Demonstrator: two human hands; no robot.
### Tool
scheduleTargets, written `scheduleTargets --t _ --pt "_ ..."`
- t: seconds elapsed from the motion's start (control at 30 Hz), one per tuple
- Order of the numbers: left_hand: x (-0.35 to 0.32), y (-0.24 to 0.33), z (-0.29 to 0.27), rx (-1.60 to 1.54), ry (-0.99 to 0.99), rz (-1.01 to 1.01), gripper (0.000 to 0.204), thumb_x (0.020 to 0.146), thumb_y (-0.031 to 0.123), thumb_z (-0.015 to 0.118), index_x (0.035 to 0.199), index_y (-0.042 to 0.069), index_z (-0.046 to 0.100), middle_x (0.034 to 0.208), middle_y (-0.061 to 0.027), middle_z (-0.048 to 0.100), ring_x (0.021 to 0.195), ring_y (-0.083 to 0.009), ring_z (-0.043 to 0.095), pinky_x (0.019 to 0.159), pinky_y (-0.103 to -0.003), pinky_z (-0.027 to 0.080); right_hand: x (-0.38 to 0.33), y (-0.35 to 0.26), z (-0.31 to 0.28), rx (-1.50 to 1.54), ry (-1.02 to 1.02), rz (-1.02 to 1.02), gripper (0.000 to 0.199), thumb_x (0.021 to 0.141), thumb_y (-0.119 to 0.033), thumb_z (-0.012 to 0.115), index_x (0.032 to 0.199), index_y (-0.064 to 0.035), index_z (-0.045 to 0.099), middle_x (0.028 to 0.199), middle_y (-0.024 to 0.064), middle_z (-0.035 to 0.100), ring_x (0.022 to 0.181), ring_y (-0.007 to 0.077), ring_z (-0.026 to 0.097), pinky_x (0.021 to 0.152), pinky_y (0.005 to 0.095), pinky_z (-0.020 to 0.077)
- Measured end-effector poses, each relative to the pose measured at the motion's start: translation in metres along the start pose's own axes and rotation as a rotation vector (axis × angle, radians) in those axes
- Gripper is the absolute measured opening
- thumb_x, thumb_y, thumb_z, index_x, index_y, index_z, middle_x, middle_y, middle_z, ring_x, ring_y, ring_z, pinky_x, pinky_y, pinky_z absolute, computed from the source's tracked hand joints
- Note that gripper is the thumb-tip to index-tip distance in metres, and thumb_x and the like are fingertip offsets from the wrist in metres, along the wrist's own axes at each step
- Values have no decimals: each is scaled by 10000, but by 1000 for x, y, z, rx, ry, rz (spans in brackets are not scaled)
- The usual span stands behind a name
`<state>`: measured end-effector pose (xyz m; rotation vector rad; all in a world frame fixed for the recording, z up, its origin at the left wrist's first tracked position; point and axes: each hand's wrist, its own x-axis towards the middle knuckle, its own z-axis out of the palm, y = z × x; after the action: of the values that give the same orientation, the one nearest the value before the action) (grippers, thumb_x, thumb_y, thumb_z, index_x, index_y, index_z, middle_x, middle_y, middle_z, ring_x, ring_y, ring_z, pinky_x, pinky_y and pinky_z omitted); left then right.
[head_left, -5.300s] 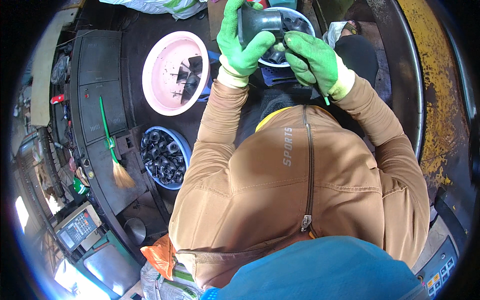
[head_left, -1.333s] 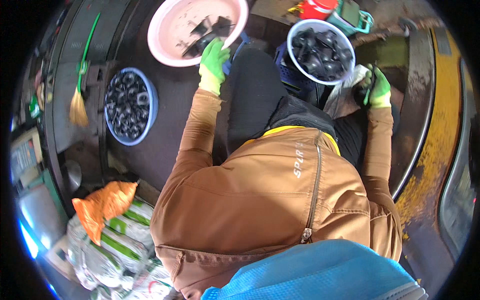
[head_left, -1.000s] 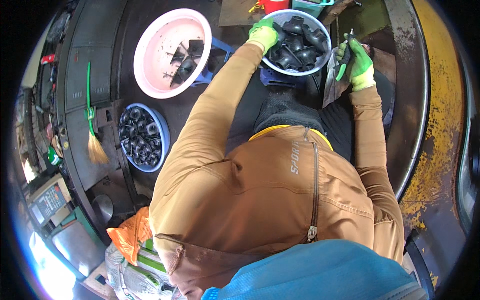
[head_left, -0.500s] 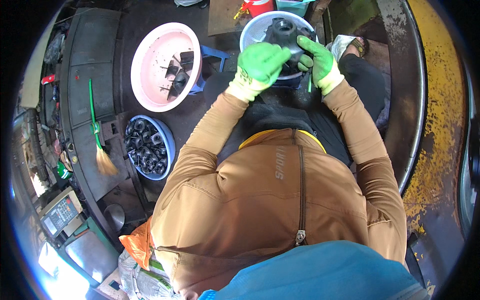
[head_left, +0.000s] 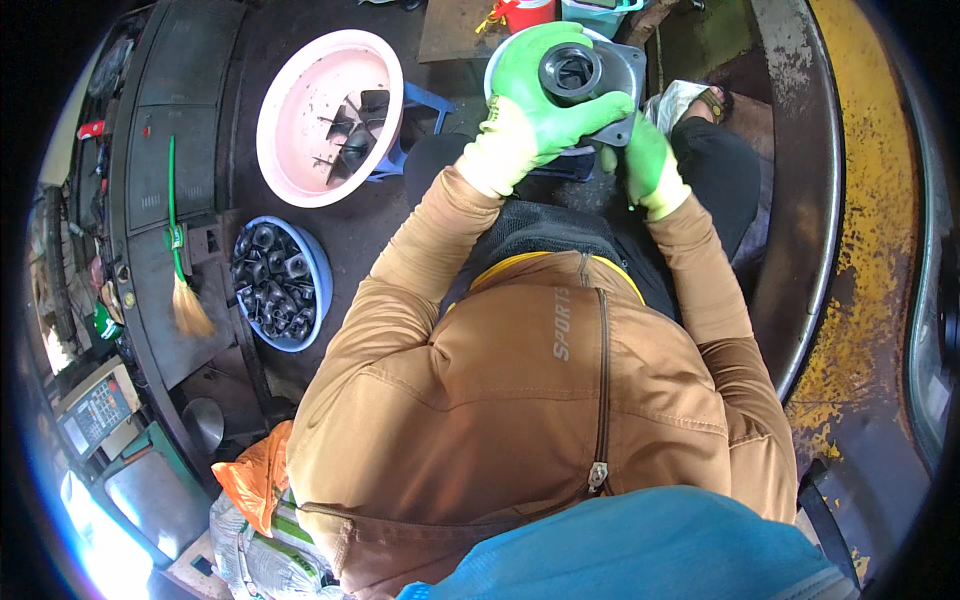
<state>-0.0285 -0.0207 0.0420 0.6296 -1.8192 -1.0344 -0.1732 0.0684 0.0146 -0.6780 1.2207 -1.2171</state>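
My left hand [head_left: 540, 115], in a green-coated glove with a pale yellow cuff, is wrapped around a black plastic part [head_left: 618, 75]. This part has a round open collar facing up and a flat flange with holes at its corners. Close beside the flange's lower right is my right hand [head_left: 652, 165], gloved alike. Its fingers are curled, partly behind the part and slightly blurred, so what they hold is hidden. Below both hands stands a whitish basket [head_left: 489, 80], mostly covered by the left hand and the part.
A pink basin [head_left: 285, 110] with several black pieces rests on a blue stool [head_left: 432, 100]. Nearer, a blue tub [head_left: 323, 290] is full of black parts. A broom [head_left: 190, 305] lies farther left. A red bucket [head_left: 528, 14] and teal container [head_left: 597, 16] stand beyond; a yellow worn metal surface [head_left: 870, 250] borders the right.
My left hand has closed around the black part, which is raised and shows its flange. My right hand has dropped from the part's side to below its flange. The view has shifted slightly.
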Motion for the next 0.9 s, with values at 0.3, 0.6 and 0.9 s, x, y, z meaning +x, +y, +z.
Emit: scheduleTargets --t 0.3,0.6,0.9 --pt "-25 15 37 -103 91 -31 539 710 68 846 1146 42 529 1087 -78 622 975 -164 616 862 -307 517 10 31 12 -235 99 -745 395 961 -139 541 1343 -58 479 1266 100 588 1147 216 579 976 328 459" --pt "-22 21 29 -279 29 -213 509 736 73 825 1160 39 544 1099 -81 630 994 -157 616 863 -303 514 3 9 -1 -946 252 -1045 351 795 -194 711 1124 -89 651 1012 111 697 908 291 686 754 367 548" --pt "-18 14 11 -305 -143 -253 441 709 98 831 1095 57 621 1122 -75 640 1039 -170 607 909 -318 495 -4 2 -17 -868 -127 -673 444 841 -75 678 1266 -50 550 1171 121 640 1053 260 630 887 344 506"
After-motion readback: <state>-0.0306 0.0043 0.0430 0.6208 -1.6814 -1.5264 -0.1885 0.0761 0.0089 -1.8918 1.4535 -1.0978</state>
